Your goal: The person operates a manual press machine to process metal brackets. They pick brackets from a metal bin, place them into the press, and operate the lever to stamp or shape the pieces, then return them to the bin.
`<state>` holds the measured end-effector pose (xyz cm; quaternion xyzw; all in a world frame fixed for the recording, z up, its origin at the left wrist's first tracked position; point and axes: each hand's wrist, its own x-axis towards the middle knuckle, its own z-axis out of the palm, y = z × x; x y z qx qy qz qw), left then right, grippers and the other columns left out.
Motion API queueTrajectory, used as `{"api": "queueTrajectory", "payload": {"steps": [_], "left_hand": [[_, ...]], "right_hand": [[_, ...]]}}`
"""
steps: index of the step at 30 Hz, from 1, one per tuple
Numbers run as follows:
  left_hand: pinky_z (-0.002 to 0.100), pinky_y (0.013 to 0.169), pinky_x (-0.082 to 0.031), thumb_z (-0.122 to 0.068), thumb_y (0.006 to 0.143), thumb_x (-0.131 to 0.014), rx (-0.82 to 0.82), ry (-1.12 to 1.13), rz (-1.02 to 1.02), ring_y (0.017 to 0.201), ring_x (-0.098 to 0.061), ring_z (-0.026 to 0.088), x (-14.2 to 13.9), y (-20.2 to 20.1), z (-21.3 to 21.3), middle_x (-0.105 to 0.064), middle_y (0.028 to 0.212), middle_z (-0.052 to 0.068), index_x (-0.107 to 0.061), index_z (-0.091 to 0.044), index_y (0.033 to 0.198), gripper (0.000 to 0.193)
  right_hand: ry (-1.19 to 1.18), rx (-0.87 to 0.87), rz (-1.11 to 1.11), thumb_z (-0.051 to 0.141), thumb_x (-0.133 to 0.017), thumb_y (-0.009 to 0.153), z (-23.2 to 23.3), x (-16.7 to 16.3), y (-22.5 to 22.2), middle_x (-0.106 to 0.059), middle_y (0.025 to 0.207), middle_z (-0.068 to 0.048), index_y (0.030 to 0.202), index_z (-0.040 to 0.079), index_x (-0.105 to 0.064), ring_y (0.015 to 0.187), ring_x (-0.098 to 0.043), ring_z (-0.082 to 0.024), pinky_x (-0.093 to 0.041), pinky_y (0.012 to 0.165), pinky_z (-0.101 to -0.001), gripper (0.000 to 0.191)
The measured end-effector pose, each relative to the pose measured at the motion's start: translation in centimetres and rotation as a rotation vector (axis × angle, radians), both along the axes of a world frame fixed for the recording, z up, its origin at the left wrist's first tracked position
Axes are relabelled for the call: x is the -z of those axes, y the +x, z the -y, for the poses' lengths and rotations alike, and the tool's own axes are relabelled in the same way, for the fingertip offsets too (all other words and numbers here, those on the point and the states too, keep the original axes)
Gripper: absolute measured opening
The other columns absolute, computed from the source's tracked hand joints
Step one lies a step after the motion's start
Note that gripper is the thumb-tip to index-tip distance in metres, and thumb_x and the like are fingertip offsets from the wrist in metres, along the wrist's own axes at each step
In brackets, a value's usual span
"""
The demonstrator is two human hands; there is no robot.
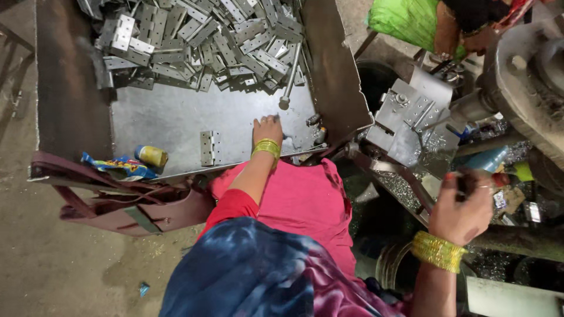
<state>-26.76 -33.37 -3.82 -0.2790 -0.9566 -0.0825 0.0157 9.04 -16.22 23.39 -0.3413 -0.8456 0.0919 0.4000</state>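
**Left hand flat in the metal tray, right hand gripping a dark handle at the machine**

Much of the scene is cut off or obscured. The pile of hinge plates (205, 41) runs past the top edge, so its full extent cannot be seen. A second person (464, 23) at the upper right shows only as an arm and clothing beside a green bag (405, 20); their hands are hard to make out. The machine body (529, 76) on the right is cropped by the frame, and the clutter below it is too small and dim to identify. The person's own pink and blue clothing hides whatever lies under the tray's near edge.

The left hand (268, 130) rests palm down on the bare floor of the metal tray (170, 114), fingers slightly spread and pointing towards the pile; whether it pins anything beneath it cannot be told. A single hinge (207, 148) lies flat just left of that hand, apart from it. A steel rod (290, 79) leans out of the pile above the hand.

The right hand (463, 206) is curled closed around a dark handle (464, 183), of which only a short stub shows above the fingers. It sits near the grey fixture block (411, 120) of the machine, not touching it.

A small yellow tin (151, 156) and a blue wrapper (114, 166) lie at the tray's near left corner.
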Motion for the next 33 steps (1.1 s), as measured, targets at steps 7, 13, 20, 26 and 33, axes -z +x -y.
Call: {"api": "queueTrajectory", "payload": {"steps": [7, 13, 20, 26, 33], "left_hand": [[0.045, 0.096, -0.051, -0.014, 0.085, -0.069, 0.05, -0.003, 0.039, 0.116, -0.06, 0.033, -0.9, -1.2, 0.5, -0.063, 0.123, 0.014, -0.071, -0.005, 0.112, 0.029], [0.045, 0.09, -0.054, -0.019, 0.077, -0.075, 0.049, -0.07, 0.161, 0.112, -0.061, 0.034, -4.8, 1.2, 1.1, -0.062, 0.122, 0.018, -0.071, -0.001, 0.106, 0.034], [0.053, 0.082, -0.06, -0.017, 0.102, -0.052, -0.067, 0.149, 0.07, 0.1, -0.071, 0.037, -2.3, 1.3, 1.2, -0.069, 0.113, 0.02, -0.07, -0.001, 0.112, 0.027], [0.051, 0.093, -0.055, -0.019, 0.092, -0.056, -0.153, 0.309, 0.359, 0.106, -0.069, 0.042, -2.4, 0.1, 4.5, -0.074, 0.113, 0.022, -0.072, -0.012, 0.115, 0.029], [0.049, 0.085, -0.056, -0.017, 0.084, -0.066, -0.113, 0.302, 0.282, 0.094, -0.07, 0.041, -9.7, 2.6, 4.2, -0.074, 0.099, 0.021, -0.08, -0.012, 0.101, 0.022]], "right_hand": [[-0.066, 0.063, 0.061, 0.02, -0.075, 0.105, 0.3, 1.2, -0.4, -0.074, 0.1, -0.014, 0.112, 0.003, -0.071, 0.091, -0.072, -0.031, -0.053, 0.083, -0.042, 0.019], [-0.092, 0.071, 0.056, 0.023, -0.076, 0.106, 0.3, 1.4, 0.8, -0.074, 0.1, -0.014, 0.117, 0.004, -0.071, 0.089, -0.072, -0.03, -0.053, 0.082, -0.0414, 0.023], [-0.241, 0.093, 0.015, 0.026, -0.073, 0.101, 2.3, 0.9, 3.1, -0.075, 0.102, -0.013, 0.116, 0.007, -0.071, 0.089, -0.073, -0.028, -0.053, 0.082, -0.0406, 0.024], [-0.158, 0.097, 0.045, 0.026, -0.074, 0.101, 2.7, 0.2, 3.6, -0.075, 0.109, -0.015, 0.117, 0.008, -0.071, 0.096, -0.072, -0.033, -0.053, 0.084, -0.0439, 0.025], [-0.147, 0.134, 0.085, 0.031, -0.073, 0.1, 2.2, 1.1, 4.7, -0.074, 0.11, -0.016, 0.118, 0.008, -0.071, 0.098, -0.071, -0.036, -0.052, 0.084, -0.0461, 0.03]]}}
